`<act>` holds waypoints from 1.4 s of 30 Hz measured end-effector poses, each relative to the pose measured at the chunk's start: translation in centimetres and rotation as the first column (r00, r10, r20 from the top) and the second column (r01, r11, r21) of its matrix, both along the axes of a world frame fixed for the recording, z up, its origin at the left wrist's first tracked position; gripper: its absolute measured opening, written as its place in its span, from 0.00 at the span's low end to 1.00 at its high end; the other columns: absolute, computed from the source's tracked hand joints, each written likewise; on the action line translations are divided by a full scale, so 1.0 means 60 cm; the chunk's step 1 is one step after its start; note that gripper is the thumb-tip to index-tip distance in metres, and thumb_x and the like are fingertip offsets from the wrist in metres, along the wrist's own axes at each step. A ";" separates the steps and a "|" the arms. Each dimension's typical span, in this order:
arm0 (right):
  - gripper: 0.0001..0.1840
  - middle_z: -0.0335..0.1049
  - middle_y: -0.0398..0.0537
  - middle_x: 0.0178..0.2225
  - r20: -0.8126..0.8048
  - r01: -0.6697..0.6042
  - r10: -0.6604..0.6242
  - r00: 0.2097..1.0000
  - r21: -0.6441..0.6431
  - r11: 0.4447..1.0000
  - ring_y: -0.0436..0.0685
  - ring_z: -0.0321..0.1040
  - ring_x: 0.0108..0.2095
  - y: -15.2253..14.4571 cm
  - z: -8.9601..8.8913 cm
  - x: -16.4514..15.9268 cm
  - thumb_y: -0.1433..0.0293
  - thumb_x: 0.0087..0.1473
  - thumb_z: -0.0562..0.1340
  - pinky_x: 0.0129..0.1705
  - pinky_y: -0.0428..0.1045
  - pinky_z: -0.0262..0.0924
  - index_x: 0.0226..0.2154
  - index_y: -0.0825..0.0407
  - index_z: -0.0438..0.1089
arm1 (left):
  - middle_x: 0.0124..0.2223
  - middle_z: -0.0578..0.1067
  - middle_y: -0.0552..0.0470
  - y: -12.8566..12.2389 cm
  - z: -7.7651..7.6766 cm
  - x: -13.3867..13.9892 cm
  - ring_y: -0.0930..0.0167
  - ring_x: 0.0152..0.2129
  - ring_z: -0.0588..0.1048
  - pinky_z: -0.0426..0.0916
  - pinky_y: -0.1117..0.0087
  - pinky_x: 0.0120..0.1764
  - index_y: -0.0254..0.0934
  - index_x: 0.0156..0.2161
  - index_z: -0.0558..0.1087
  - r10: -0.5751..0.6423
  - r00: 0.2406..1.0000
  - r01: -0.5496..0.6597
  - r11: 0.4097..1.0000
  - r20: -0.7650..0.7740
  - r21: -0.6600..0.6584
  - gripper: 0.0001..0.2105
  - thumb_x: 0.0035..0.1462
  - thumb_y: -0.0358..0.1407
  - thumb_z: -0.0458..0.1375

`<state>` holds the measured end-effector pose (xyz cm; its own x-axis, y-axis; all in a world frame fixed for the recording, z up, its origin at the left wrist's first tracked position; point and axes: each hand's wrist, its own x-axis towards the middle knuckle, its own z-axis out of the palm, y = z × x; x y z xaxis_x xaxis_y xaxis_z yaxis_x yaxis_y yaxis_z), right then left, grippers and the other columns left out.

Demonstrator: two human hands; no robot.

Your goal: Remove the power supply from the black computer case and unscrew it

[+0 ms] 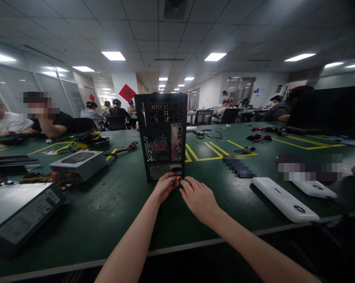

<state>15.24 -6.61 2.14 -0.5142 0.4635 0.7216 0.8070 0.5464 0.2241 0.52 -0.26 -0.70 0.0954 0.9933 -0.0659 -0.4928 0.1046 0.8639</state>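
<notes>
A black computer case (162,135) stands upright on the green table, its rear panel with honeycomb vents and ports facing me. At its lower right corner, my left hand (164,188) is closed with its fingertips by the power supply's socket (175,170). My right hand (199,198) is closed beside it, fingers bent together. Between the fingertips of both hands shows a small orange-and-black tool (179,179), which looks like a screwdriver handle. Most of it is hidden by the fingers, and its tip cannot be seen.
Power supplies (78,163) with bundled cables lie to the left. On the right are a white power bank (285,198), a phone (239,166) and loose cables (258,137). A black monitor (327,108) stands at far right. Other people sit around the table and beyond.
</notes>
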 end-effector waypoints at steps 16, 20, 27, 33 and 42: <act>0.14 0.63 0.57 0.42 0.035 0.102 -0.097 0.995 -0.150 0.983 0.58 0.64 0.38 -0.025 0.035 -0.032 0.74 0.55 0.50 0.35 0.52 0.58 0.45 0.57 0.59 | 0.26 0.72 0.50 -0.004 -0.001 0.007 0.75 0.22 0.71 0.64 0.74 0.29 0.31 0.32 0.67 0.018 1.000 -0.017 0.998 -0.018 0.065 0.08 0.43 0.23 0.56; 0.17 0.63 0.55 0.43 0.087 0.013 0.001 0.996 -0.164 0.986 0.57 0.63 0.39 -0.024 0.025 -0.039 0.79 0.52 0.50 0.38 0.51 0.59 0.46 0.56 0.58 | 0.26 0.71 0.51 -0.005 -0.002 0.009 0.75 0.22 0.71 0.64 0.74 0.29 0.30 0.33 0.66 0.036 0.999 -0.034 0.997 -0.022 0.069 0.10 0.42 0.23 0.56; 0.11 0.66 0.49 0.29 0.000 0.166 -0.168 0.986 -0.161 0.973 0.55 0.65 0.26 -0.017 0.022 -0.029 0.66 0.57 0.50 0.26 0.49 0.58 0.38 0.54 0.62 | 0.26 0.71 0.52 -0.004 -0.001 0.008 0.76 0.21 0.70 0.63 0.75 0.28 0.30 0.34 0.65 0.021 0.999 -0.018 0.998 -0.044 0.062 0.10 0.42 0.23 0.56; 0.16 0.64 0.56 0.41 0.041 -0.018 0.023 0.999 -0.114 0.993 0.57 0.63 0.38 -0.019 0.024 -0.028 0.77 0.55 0.47 0.35 0.51 0.61 0.46 0.56 0.58 | 0.27 0.72 0.51 -0.006 -0.003 0.006 0.75 0.24 0.71 0.64 0.74 0.31 0.31 0.35 0.66 0.008 0.999 -0.005 0.997 -0.038 0.083 0.11 0.42 0.23 0.56; 0.10 0.65 0.52 0.35 -0.027 -0.007 0.006 1.000 -0.034 0.999 0.53 0.65 0.29 0.013 0.016 0.000 0.66 0.56 0.51 0.29 0.48 0.60 0.38 0.54 0.63 | 0.26 0.72 0.50 -0.006 0.002 0.004 0.76 0.22 0.71 0.64 0.76 0.27 0.31 0.33 0.66 -0.009 1.000 0.010 0.999 -0.023 0.036 0.07 0.46 0.22 0.54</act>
